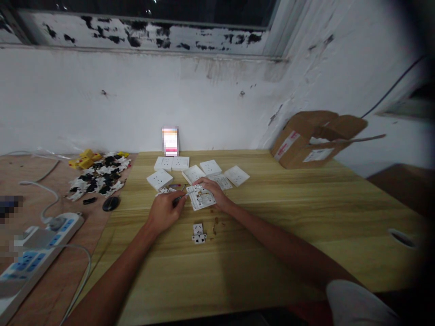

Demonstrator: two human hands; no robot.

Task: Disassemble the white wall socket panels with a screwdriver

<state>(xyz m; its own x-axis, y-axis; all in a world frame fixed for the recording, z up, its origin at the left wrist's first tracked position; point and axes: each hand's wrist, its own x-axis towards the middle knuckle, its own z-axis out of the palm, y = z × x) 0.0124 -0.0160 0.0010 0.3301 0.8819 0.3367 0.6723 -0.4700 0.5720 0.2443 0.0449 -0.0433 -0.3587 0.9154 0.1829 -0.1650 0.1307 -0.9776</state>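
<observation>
My left hand (165, 211) is closed around a thin tool, probably a screwdriver (179, 198), whose tip points at a white wall socket module (201, 198) lying back side up on the wooden table (278, 226). My right hand (213, 189) rests on top of that module with fingers curled over its far edge, holding it down. A small white inner part (199, 232) lies on the table just in front of my hands, with a few tiny dark bits (215, 222) beside it.
Several white socket plates (176, 164) lie beyond my hands, in front of a phone (170, 141) propped against the wall. A pile of black, white and yellow small parts (97, 175) sits at left. A power strip (34, 253) with cables lies far left; an open cardboard box (312, 138) stands at right.
</observation>
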